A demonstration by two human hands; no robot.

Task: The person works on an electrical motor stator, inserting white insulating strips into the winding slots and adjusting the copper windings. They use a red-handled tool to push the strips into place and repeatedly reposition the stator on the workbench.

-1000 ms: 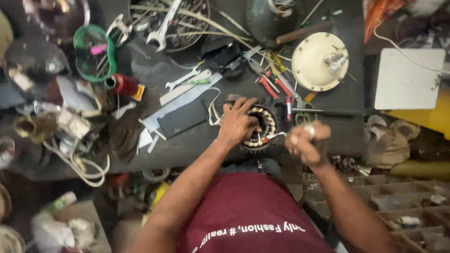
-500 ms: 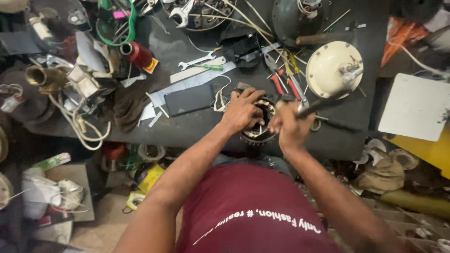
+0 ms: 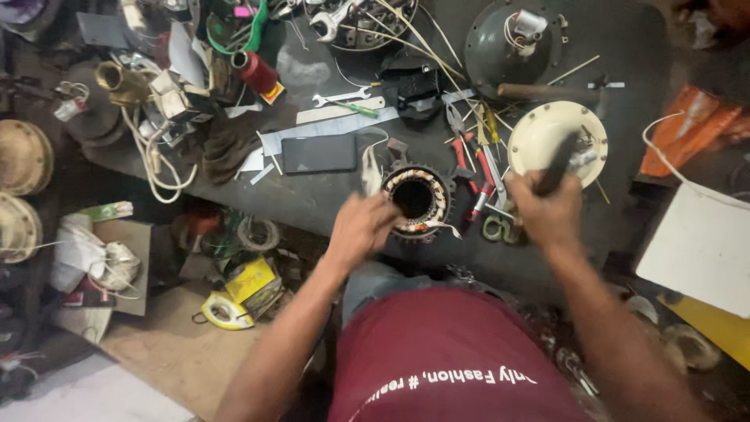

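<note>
The left hand (image 3: 361, 227) rests closed against the left rim of the wound stator (image 3: 416, 202), which sits at the near edge of the dark workbench (image 3: 328, 199). Right of the stator, the right hand (image 3: 547, 211) grips a dark-handled tool (image 3: 558, 162), blurred. A hard or glancing stroke could nick the copper windings or push the stator off the edge.

The right hand (image 3: 547, 211) has moved off the round motor ring (image 3: 416, 201) to the right and now lifts a dark tool (image 3: 558, 162). The left hand (image 3: 361, 227) slid to the ring's left edge.
</note>
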